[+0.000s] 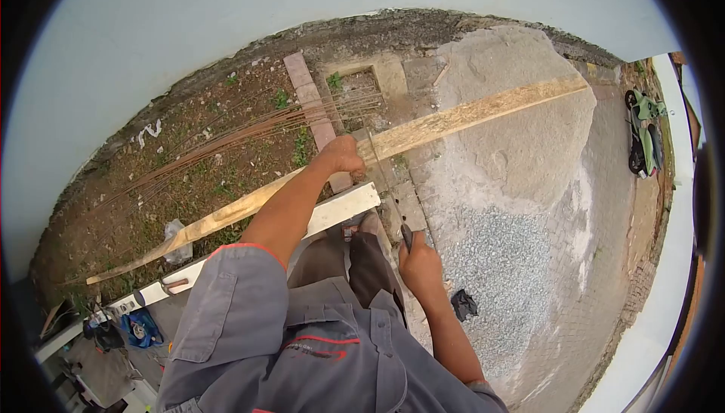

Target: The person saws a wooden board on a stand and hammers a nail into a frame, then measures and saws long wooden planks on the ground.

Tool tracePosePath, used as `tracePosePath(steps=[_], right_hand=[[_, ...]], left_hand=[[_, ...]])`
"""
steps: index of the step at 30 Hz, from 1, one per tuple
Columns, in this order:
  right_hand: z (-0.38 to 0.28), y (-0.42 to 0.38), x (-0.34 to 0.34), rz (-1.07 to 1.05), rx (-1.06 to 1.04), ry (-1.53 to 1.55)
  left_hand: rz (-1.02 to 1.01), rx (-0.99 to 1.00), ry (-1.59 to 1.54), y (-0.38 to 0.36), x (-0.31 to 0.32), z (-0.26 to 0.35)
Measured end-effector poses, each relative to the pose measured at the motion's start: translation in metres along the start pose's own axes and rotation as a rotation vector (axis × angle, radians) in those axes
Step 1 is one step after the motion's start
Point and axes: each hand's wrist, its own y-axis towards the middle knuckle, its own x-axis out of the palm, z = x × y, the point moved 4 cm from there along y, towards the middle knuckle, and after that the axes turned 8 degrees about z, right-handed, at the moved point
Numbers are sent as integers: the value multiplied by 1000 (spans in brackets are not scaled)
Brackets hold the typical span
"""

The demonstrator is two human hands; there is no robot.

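A long wooden board (461,118) runs across the view, from the lower left to the sand pile at the upper right. My left hand (345,154) is closed over the board near its middle. In my right hand (421,266) is the dark handle of a handsaw (390,179). The thin blade slants up from that hand and crosses the board just right of my left hand. How deep the blade sits in the wood is too small to make out.
Below the board runs a white beam or ledge (343,209). Thin rusty rods (226,137) lie over soil at left. A sand pile (513,141) and grey gravel (502,277) are at right, with a black bag (464,305) nearby. A green motorcycle (644,133) stands farther right.
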Motion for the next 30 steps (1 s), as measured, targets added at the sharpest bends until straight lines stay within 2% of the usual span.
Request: tracePosePath(steps=[1, 3, 4, 7, 9, 11, 12, 13, 14, 16, 18, 19, 20, 21, 23, 24, 26, 29, 30], right_hand=[[-11, 57, 22, 97, -72, 24], [-36, 107, 41, 200, -107, 56], [-37, 108, 28, 221, -106, 54], [-10, -11, -5, 32, 18, -21], [-9, -67, -38, 10, 42, 21], [-6, -35, -4, -33, 27, -5], [-5, 11, 15, -20, 19, -41], [-18, 73, 34, 70, -54, 49], [-33, 111, 49, 106, -11, 87], [-43, 119, 51, 94, -38, 58], [-38, 95, 42, 97, -50, 119], [-45, 99, 36, 142, -114, 188], [-52, 90, 29, 284, -223, 209], [-55, 86, 29, 278, -219, 210], [-65, 86, 31, 188, -162, 73], [-73, 92, 30, 188, -164, 74], [-83, 103, 35, 21, -113, -6], [-58, 89, 44, 53, -141, -25], [-53, 59, 25, 41, -95, -39]], left_hand=[[25, -13, 2, 3, -7, 7], [-9, -6, -24, -9, -8, 2], [-24, 30, -59, 1, -18, 8], [-28, -92, -63, -2, -19, 3], [-42, -55, -58, 11, -16, 5], [-77, -60, -35, -4, -3, -9], [-16, -25, -38, 2, -4, -1], [30, -1, -36, 0, -8, 4], [12, -17, -27, -12, -1, -5], [2, -10, -30, 9, -20, -2], [-68, -38, -46, -9, -3, -4], [-31, -33, -15, -4, -11, -2], [-3, -29, 10, -4, -17, 1], [-10, -33, 10, -12, -17, 1], [206, 77, 12, -25, -23, 7], [207, 75, 13, -26, -19, 6], [182, -46, 95, -28, -8, 4], [116, -46, 143, -22, -5, 10], [124, -43, 142, -17, -5, 9]])
